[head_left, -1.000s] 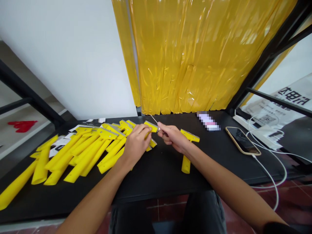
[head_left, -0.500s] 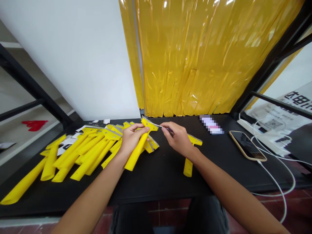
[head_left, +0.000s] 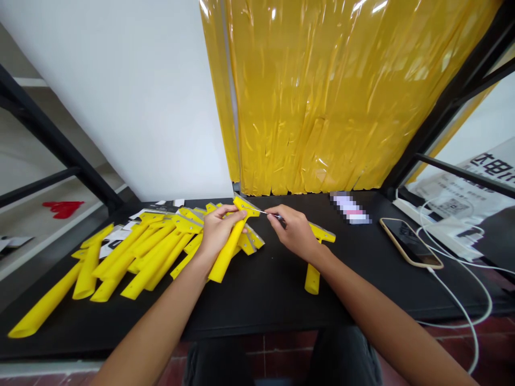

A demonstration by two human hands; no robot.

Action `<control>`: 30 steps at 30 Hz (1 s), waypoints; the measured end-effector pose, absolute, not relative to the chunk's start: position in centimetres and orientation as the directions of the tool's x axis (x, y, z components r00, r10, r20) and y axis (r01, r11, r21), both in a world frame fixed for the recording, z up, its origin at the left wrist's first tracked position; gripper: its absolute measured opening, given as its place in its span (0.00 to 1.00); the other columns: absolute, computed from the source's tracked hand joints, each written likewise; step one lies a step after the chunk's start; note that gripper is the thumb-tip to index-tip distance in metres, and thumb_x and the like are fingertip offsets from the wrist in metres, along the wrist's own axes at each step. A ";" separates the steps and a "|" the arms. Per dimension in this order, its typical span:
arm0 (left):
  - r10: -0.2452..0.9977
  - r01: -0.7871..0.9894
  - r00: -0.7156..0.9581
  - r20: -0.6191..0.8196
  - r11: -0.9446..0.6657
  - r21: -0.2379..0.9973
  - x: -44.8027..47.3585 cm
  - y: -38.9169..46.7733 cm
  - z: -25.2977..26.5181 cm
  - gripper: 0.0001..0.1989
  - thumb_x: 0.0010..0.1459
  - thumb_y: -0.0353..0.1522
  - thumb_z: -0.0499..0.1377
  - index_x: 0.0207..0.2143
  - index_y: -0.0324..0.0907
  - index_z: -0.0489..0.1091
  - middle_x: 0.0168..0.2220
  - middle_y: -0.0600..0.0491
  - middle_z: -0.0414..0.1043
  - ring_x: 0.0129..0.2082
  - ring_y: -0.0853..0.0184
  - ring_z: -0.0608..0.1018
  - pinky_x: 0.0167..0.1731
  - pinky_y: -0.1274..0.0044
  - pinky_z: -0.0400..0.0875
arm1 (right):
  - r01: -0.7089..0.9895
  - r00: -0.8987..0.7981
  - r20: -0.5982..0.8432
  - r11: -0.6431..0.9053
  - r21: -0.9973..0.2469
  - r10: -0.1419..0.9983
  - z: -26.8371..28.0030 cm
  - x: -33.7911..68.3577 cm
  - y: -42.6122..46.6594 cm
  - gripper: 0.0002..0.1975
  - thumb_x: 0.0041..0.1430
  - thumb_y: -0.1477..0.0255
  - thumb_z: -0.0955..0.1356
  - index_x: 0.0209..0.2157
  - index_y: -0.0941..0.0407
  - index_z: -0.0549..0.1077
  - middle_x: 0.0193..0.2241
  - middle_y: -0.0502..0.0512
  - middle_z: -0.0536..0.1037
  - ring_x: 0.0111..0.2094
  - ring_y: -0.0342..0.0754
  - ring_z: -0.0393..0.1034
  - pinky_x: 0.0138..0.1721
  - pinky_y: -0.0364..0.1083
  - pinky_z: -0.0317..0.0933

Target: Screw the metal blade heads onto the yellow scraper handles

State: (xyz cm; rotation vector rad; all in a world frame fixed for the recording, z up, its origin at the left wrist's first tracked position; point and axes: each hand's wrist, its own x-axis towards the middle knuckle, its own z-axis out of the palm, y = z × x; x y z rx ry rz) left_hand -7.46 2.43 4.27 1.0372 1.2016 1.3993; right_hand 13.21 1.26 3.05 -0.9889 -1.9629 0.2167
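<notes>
My left hand [head_left: 219, 228] is closed around the neck of a yellow scraper [head_left: 226, 249], whose wide head points away from me and whose hollow handle slants down toward me. In my right hand [head_left: 293, 228] is a screwdriver [head_left: 259, 211] with a thin metal shaft; most of its handle is hidden by the fingers. The shaft reaches left across the scraper's head, its tip close to a screw there. Behind and left of my left hand lies a pile of similar yellow scrapers [head_left: 155, 252]. One more scraper [head_left: 313, 276] lies partly behind my right wrist.
A phone [head_left: 410, 242] with a white charging cable lies at the right, beside a white power strip [head_left: 438, 230]. A blurred-out flat item [head_left: 350, 208] is at the back. Black frame posts [head_left: 90, 185] and a yellow plastic curtain [head_left: 322, 107] bound the black table [head_left: 265, 300].
The screwdriver has shifted slightly left, its shaft lying flatter and farther over the scraper's head. The whole view has moved a little; both hands keep their hold.
</notes>
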 end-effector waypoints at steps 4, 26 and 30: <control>0.988 -0.125 -0.153 0.005 -0.025 0.992 -7.4 2.3 4.5 0.21 0.36 0.36 0.76 0.33 0.39 0.75 0.31 0.54 0.78 0.21 0.66 0.79 0.24 0.74 0.77 | 0.562 -0.272 0.656 0.669 -0.486 0.704 3.0 13.2 1.3 0.10 0.69 0.71 0.62 0.44 0.54 0.75 0.42 0.58 0.81 0.45 0.51 0.75 0.47 0.49 0.66; 0.985 -0.130 -0.169 0.033 -0.055 0.990 -7.7 2.7 3.7 0.20 0.37 0.37 0.76 0.33 0.40 0.75 0.30 0.54 0.77 0.23 0.66 0.80 0.25 0.72 0.80 | 0.575 -0.278 0.711 0.705 -0.416 0.646 2.7 13.4 1.4 0.10 0.69 0.72 0.63 0.46 0.54 0.76 0.39 0.56 0.80 0.41 0.50 0.76 0.42 0.47 0.68; 0.985 -0.128 -0.171 0.034 -0.056 0.990 -7.7 2.7 3.6 0.20 0.37 0.37 0.76 0.33 0.40 0.75 0.30 0.55 0.77 0.23 0.66 0.80 0.25 0.72 0.79 | 0.572 -0.287 0.711 0.711 -0.410 0.642 2.7 13.3 1.5 0.10 0.69 0.72 0.63 0.46 0.54 0.76 0.38 0.56 0.81 0.40 0.49 0.76 0.42 0.47 0.68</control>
